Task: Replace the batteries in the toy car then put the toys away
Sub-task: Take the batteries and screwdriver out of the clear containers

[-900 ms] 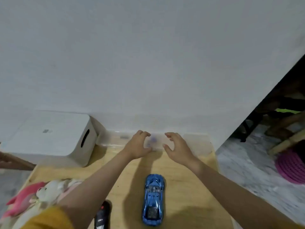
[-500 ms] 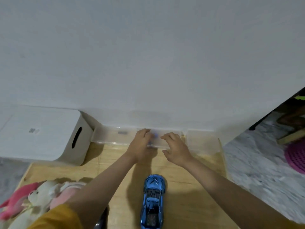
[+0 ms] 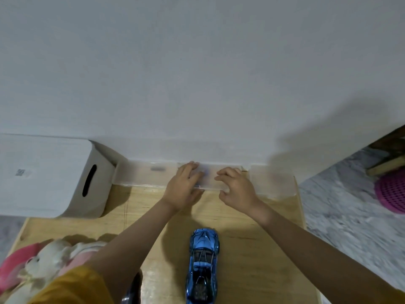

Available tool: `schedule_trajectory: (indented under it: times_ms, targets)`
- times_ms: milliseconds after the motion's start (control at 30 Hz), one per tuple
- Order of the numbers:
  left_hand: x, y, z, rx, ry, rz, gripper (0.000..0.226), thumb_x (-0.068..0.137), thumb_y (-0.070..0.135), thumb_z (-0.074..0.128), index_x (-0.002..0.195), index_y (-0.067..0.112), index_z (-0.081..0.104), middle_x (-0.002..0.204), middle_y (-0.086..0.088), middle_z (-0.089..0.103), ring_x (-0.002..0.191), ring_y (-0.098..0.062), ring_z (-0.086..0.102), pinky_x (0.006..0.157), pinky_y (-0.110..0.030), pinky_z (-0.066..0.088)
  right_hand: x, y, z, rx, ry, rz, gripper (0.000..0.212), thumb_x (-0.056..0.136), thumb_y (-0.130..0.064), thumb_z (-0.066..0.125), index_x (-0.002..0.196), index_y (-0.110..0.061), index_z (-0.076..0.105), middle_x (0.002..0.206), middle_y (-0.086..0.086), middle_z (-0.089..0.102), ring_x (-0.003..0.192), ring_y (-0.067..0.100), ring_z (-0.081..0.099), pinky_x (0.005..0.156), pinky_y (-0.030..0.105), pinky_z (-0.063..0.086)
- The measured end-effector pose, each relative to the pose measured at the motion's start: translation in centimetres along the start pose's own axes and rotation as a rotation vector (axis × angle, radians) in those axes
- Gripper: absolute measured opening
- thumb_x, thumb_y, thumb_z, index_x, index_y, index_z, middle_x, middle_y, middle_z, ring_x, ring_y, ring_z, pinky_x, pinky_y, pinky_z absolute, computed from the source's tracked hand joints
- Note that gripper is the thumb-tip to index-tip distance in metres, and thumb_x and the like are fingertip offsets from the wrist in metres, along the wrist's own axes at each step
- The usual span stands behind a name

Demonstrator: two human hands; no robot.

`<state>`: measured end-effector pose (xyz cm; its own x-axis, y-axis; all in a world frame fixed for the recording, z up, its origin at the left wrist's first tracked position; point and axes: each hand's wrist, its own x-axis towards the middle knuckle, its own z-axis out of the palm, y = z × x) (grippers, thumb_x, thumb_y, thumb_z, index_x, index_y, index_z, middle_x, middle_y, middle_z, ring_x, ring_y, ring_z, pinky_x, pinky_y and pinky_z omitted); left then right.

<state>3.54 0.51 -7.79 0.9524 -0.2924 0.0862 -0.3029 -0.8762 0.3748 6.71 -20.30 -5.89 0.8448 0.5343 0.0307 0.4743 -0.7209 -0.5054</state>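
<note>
The blue toy car [image 3: 203, 264] stands on the wooden table [image 3: 252, 249], nose pointing toward the wall. Beyond it a long clear plastic box [image 3: 140, 176] lies against the wall. My left hand [image 3: 182, 187] lies over the box's top, fingers reaching across it and thumb at its front edge. My right hand [image 3: 236, 187] grips the same box a little to the right, fingertips curled on top and thumb at the front. Something small and blue shows dimly inside the box between my hands.
A white box with a slot handle [image 3: 43, 176] stands at the left against the wall. A second clear container [image 3: 271, 183] sits at the table's right corner. Plush toys [image 3: 39, 266] lie near left, with a black remote [image 3: 131, 290] beside my sleeve. A purple basket [image 3: 390, 191] is on the floor.
Both hands moved forward from hovering at the clear box onto it and took hold. The car has not moved.
</note>
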Motion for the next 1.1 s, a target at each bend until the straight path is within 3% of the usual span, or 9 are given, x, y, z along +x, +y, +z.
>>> schedule_trajectory:
  times_ms: [300,500,600,700,800,900,967,1100]
  targets:
    - [-0.1,-0.2,0.1,0.035,-0.016,0.024,0.060,0.075,0.028,0.076,0.125,0.013,0.048,0.132,-0.020,0.052,0.123,-0.039,0.047,0.087,-0.044,0.054,0.2,-0.7,-0.8,0.133,-0.033,0.085,0.041,0.066,-0.010,0.069,0.108,-0.013,0.069,0.112,-0.002,0.061,0.107,0.022,0.054,0.089,0.027,0.043]
    - [0.6,0.5,-0.9,0.027,0.051,0.020,0.062,0.062,0.032,0.085,0.110,0.016,0.048,0.118,-0.016,0.060,0.106,-0.034,0.058,0.081,-0.039,0.055,0.9,-1.2,-2.4,0.210,-0.056,0.116,0.034,0.065,-0.009,0.068,0.098,-0.016,0.072,0.109,-0.005,0.066,0.104,0.016,0.061,0.092,0.033,0.048]
    - [0.8,0.7,-1.3,0.071,0.107,0.021,0.071,0.055,0.039,0.085,0.111,0.012,0.052,0.115,-0.016,0.059,0.105,-0.033,0.054,0.084,-0.041,0.052,1.4,-1.2,-3.7,0.192,-0.091,0.097,0.027,0.070,-0.006,0.067,0.096,-0.014,0.070,0.112,-0.002,0.065,0.107,0.016,0.059,0.095,0.031,0.046]
    - [0.6,0.9,-1.7,0.173,0.184,-0.015,0.090,0.055,0.060,0.080,0.123,0.010,0.048,0.121,-0.017,0.053,0.108,-0.031,0.047,0.090,-0.043,0.045,1.9,-1.5,-4.7,0.229,-0.068,0.094,0.022,0.075,-0.005,0.066,0.095,-0.014,0.069,0.113,-0.001,0.063,0.109,0.013,0.056,0.097,0.028,0.043]
    - [-0.2,1.0,-1.7,0.223,0.271,-0.071,0.097,0.063,0.075,0.060,0.132,0.007,0.046,0.133,-0.017,0.042,0.117,-0.031,0.044,0.098,-0.050,0.036,2.2,-1.3,-4.7,0.181,0.034,0.037,0.019,0.080,-0.009,0.066,0.098,-0.013,0.068,0.110,0.000,0.063,0.110,0.017,0.055,0.096,0.030,0.043]
    - [-0.9,0.4,-1.8,0.271,0.313,-0.047,0.092,0.071,0.076,0.048,0.135,0.010,0.040,0.136,-0.016,0.038,0.122,-0.031,0.042,0.100,-0.055,0.036,2.5,-1.2,-4.6,0.089,0.237,-0.038,0.015,0.078,-0.007,0.069,0.093,-0.011,0.069,0.098,0.002,0.064,0.101,0.019,0.056,0.081,0.029,0.047]
    - [-1.3,-0.3,-2.1,0.292,0.321,-0.004,0.089,0.072,0.072,0.053,0.136,0.012,0.040,0.135,-0.014,0.036,0.122,-0.030,0.041,0.100,-0.056,0.037,2.8,-1.4,-4.6,-0.005,0.372,-0.067,0.012,0.075,-0.007,0.072,0.086,-0.011,0.070,0.087,0.002,0.063,0.092,0.014,0.052,0.072,0.022,0.042]
    - [-1.5,-1.0,-3.0,0.312,0.284,0.036,0.099,0.062,0.063,0.072,0.140,0.012,0.037,0.137,-0.008,0.036,0.123,-0.026,0.041,0.099,-0.056,0.037,3.0,-1.4,-4.0,-0.123,0.555,-0.070,0.004,0.076,-0.014,0.070,0.073,-0.012,0.067,0.072,0.001,0.060,0.075,0.018,0.052,0.066,0.019,0.037]
